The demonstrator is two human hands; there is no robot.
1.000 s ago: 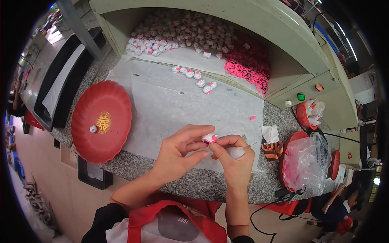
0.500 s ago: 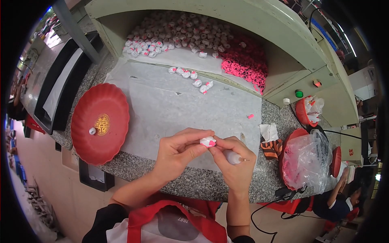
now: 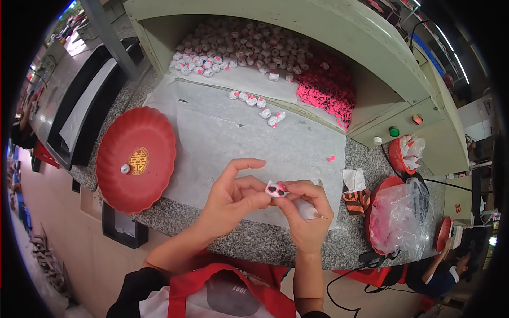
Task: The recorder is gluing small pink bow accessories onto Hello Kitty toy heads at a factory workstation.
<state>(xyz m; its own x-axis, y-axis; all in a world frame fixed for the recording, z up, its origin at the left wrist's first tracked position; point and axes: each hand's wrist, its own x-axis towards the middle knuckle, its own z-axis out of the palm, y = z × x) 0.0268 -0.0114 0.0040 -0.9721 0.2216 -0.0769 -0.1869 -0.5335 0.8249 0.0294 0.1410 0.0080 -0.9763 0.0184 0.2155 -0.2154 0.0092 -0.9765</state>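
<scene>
A small white cat-shaped head (image 3: 272, 194) with pink heart-shaped glasses and dark lenses is pinched between my two hands above the front of the worktop. My left hand (image 3: 225, 200) grips its left side with the thumb and bent fingers, while the index finger is raised off it. My right hand (image 3: 307, 222) holds the other side with thumb and fingertips. Against the right palm lies a small whitish squeeze bottle (image 3: 306, 210) with a thin tip pointing right. Several similar white heads (image 3: 243, 96) sit in a row farther back on the paper sheet (image 3: 238, 143).
Left stands a scalloped red tray (image 3: 114, 185) with one white head. A cabinet shelf holds piled white heads (image 3: 244, 45) and small pink pieces (image 3: 326, 95). At right are a red basket (image 3: 395, 156), a crumpled cloth (image 3: 356, 201), a plastic-covered red tray (image 3: 400, 217) and a co-worker (image 3: 445, 265).
The small head has turned, so its glasses now show. My left index finger has lifted away from it. The whole view has shifted slightly.
</scene>
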